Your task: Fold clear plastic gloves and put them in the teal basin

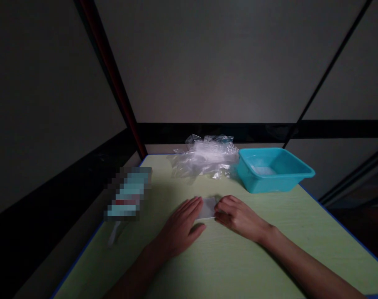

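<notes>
Between my hands, a small flat whitish plastic packet [207, 208] lies on the green table. My left hand [184, 226] rests flat on its left side, fingers stretched out and together, thumb apart. At the opposite edge, my right hand [234, 214] has its fingers bent and closed on the packet; the fingertips are partly hidden. Behind them sits a loose heap of clear plastic bags [207, 155]. A turquoise plastic basin [269, 182] stands at the back right, with something whitish on its bottom that I cannot make out.
At the left edge of the table [303, 232] lies a blurred-out teal item [129, 193], with a thin white strip [114, 234] below it. Grey panels [220, 62] with dark bands rise behind and to the left. The table has a blue rim.
</notes>
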Demonstrator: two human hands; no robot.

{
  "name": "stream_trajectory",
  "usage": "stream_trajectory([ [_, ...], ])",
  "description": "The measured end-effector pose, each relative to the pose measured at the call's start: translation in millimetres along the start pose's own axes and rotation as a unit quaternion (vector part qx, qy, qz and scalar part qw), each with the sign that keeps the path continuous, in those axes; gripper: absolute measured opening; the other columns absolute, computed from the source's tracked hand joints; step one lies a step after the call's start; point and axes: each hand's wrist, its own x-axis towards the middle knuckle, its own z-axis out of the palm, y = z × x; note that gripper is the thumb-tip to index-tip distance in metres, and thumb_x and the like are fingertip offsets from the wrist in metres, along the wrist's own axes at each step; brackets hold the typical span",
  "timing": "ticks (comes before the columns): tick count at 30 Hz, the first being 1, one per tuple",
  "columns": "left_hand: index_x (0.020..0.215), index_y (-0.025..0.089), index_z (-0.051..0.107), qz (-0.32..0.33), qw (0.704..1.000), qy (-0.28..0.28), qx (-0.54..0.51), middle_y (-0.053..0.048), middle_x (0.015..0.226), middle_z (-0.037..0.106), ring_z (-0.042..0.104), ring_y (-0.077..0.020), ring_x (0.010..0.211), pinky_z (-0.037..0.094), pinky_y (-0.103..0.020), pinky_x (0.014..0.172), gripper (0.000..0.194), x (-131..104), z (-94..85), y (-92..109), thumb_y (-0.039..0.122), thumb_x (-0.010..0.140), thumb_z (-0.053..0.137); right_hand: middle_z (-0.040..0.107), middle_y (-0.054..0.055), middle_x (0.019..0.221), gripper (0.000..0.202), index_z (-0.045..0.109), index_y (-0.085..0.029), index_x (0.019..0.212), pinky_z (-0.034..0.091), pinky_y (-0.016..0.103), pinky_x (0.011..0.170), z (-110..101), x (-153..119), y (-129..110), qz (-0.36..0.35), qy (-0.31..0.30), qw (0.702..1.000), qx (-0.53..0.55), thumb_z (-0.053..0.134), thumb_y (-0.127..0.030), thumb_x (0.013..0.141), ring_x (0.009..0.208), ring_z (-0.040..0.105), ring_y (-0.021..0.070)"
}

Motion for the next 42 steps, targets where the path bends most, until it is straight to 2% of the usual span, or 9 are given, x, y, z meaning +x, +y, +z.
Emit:
stream_trajectory([
  [12, 0.127, 0.014, 0.034, -0.011, 1.000, 0.004, -0.004, -0.011, 0.131, 0.039, 0.035, -0.0203, 0.121, 0.031, -0.036, 0.099, 0.053, 2, -1.7, 2, 0.028, 0.078, 0.048, 0.059, 0.005, 0.085, 0.025, 0.060, -0.015, 0.077, 0.040, 0.032, 0.075, 9, 2, 3, -0.039, -0.023, 0.998, -0.037, 0.037, -0.015, 0.087, 0.081, 0.050, 0.0167],
  [16, 0.127, 0.014, 0.035, -0.014, 1.000, 0.005, -0.008, -0.010, 0.131, 0.040, 0.035, -0.0201, 0.120, 0.031, -0.036, 0.099, 0.053, 2, -1.5, 2, 0.027, 0.078, 0.049, 0.060, 0.007, 0.097, 0.023, 0.060, -0.015, 0.083, 0.039, 0.032, 0.083, 6, 3, 3, -0.047, -0.027, 0.999, 0.007, 0.037, -0.014, 0.085, 0.091, 0.051, 0.0176],
  [19, 0.128, 0.014, 0.034, -0.020, 1.000, 0.008, -0.020, -0.010, 0.131, 0.040, 0.036, -0.0200, 0.120, 0.031, -0.037, 0.099, 0.054, 1, 0.4, 0, 0.026, 0.077, 0.049, 0.060, 0.007, 0.095, 0.021, 0.056, -0.015, 0.091, 0.040, 0.030, 0.083, 7, 1, 4, -0.007, -0.026, 0.996, 0.088, 0.036, -0.015, 0.085, 0.091, 0.053, 0.0162],
  [22, 0.126, 0.016, 0.036, -0.046, 0.997, 0.020, -0.062, -0.009, 0.128, 0.044, 0.040, -0.0201, 0.117, 0.032, -0.038, 0.099, 0.051, 2, 3.6, -2, 0.022, 0.077, 0.049, 0.059, 0.003, 0.080, 0.017, 0.052, -0.017, 0.089, 0.042, 0.024, 0.065, 8, -1, 3, 0.080, -0.017, 0.982, 0.173, 0.035, -0.016, 0.085, 0.071, 0.054, 0.0132],
  [26, 0.120, 0.017, 0.043, -0.108, 0.974, 0.061, -0.189, -0.007, 0.115, 0.056, 0.051, -0.0182, 0.106, 0.039, -0.033, 0.093, 0.045, 5, 6.6, -3, 0.017, 0.075, 0.049, 0.047, -0.004, 0.059, 0.012, 0.046, -0.018, 0.075, 0.032, 0.020, 0.049, 11, -1, 1, 0.163, 0.032, 0.939, 0.300, 0.037, -0.017, 0.083, 0.051, 0.043, 0.0088],
  [29, 0.114, 0.016, 0.047, -0.168, 0.943, 0.092, -0.272, -0.005, 0.093, 0.064, 0.059, -0.0179, 0.088, 0.045, -0.031, 0.081, 0.042, 9, 5.5, 0, 0.017, 0.072, 0.050, 0.040, -0.006, 0.055, 0.007, 0.044, -0.017, 0.074, 0.026, 0.018, 0.044, 15, 2, 0, 0.210, 0.071, 0.880, 0.420, 0.039, -0.016, 0.079, 0.048, 0.036, 0.0075],
  [35, 0.112, 0.012, 0.045, -0.226, 0.863, 0.095, -0.442, 0.004, 0.058, 0.058, 0.057, -0.0123, 0.057, 0.042, -0.021, 0.054, 0.044, 14, -1.1, 8, 0.020, 0.070, 0.053, 0.035, -0.008, 0.047, 0.010, 0.046, -0.016, 0.072, 0.022, 0.018, 0.041, 20, 8, 1, 0.272, 0.114, 0.774, 0.560, 0.046, -0.026, 0.074, 0.042, 0.030, 0.0067],
  [39, 0.118, 0.011, 0.039, -0.249, 0.818, 0.099, -0.509, 0.007, 0.051, 0.052, 0.047, -0.0081, 0.045, 0.032, -0.017, 0.045, 0.056, 15, -4.0, 10, 0.023, 0.067, 0.057, 0.034, -0.010, 0.044, 0.022, 0.048, -0.017, 0.088, 0.019, 0.018, 0.037, 18, 9, 1, 0.291, 0.125, 0.722, 0.615, 0.052, -0.033, 0.074, 0.037, 0.026, 0.0057],
  [42, 0.121, 0.011, 0.037, -0.259, 0.797, 0.105, -0.536, 0.008, 0.048, 0.050, 0.044, -0.0071, 0.043, 0.029, -0.016, 0.043, 0.062, 16, -6.1, 10, 0.024, 0.065, 0.059, 0.038, -0.010, 0.045, 0.040, 0.047, -0.018, 0.110, 0.018, 0.018, 0.038, 17, 9, 1, 0.277, 0.122, 0.709, 0.636, 0.056, -0.032, 0.074, 0.039, 0.028, 0.0055],
])
